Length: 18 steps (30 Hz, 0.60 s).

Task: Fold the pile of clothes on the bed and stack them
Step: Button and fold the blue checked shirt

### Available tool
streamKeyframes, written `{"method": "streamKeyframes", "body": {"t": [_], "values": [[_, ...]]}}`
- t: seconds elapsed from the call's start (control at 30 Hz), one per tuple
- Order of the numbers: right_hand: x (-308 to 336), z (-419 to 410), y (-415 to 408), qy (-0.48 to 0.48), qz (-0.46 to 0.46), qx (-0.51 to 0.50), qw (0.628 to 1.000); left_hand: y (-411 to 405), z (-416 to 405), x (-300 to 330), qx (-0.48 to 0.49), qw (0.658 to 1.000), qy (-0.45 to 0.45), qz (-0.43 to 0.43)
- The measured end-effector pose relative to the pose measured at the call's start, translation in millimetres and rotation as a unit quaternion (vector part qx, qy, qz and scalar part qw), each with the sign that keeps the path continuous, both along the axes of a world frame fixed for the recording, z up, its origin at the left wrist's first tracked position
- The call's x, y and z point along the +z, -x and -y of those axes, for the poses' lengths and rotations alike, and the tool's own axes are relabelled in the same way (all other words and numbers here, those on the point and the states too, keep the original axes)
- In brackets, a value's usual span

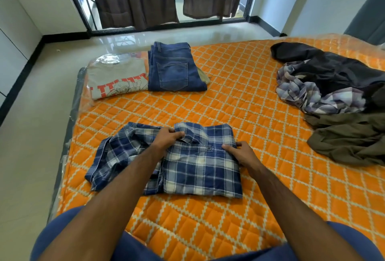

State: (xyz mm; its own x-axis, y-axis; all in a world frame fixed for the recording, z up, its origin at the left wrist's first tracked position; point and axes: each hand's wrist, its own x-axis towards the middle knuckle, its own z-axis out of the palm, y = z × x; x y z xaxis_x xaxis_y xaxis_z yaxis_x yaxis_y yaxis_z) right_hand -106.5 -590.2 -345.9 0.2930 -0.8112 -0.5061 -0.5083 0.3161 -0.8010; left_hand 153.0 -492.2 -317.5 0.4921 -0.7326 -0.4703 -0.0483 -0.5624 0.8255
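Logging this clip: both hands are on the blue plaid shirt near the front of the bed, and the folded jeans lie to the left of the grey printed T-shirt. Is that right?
One detail is wrong. In the head view the folded jeans lie to the right of the grey printed T-shirt, not the left. The rest holds: the left hand and right hand are on the blue plaid shirt near the front of the bed.

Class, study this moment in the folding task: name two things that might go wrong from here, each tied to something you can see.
1. The blue plaid shirt is only half folded: its left side lies bunched, so lifting it now would likely undo the fold that the left hand and right hand grip.
2. The grey T-shirt lies at the bed's corner, beside the jeans; a nudge may push it off.
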Motion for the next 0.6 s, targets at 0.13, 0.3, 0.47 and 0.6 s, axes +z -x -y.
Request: {"method": "streamKeyframes", "body": {"t": [0.13,0.3,0.47,0.6], "values": [[0.9,2.1,8.8,-0.036,0.031,0.013,0.999,-1.3,-0.3,3.8,0.049,0.997,0.058,0.018],[0.1,6.7,11.1,-0.019,0.009,0.074,0.997,-13.6,-18.3,4.6,0.015,0.986,0.067,0.153],[-4.6,5.0,12.3,-0.003,0.011,0.064,0.998,-17.7,-30.0,-6.6,0.028,0.920,0.042,0.389],[-6.7,4.0,8.8,-0.033,0.052,0.042,0.997,16.2,-20.3,5.3,-0.253,0.793,0.162,0.530]]}}
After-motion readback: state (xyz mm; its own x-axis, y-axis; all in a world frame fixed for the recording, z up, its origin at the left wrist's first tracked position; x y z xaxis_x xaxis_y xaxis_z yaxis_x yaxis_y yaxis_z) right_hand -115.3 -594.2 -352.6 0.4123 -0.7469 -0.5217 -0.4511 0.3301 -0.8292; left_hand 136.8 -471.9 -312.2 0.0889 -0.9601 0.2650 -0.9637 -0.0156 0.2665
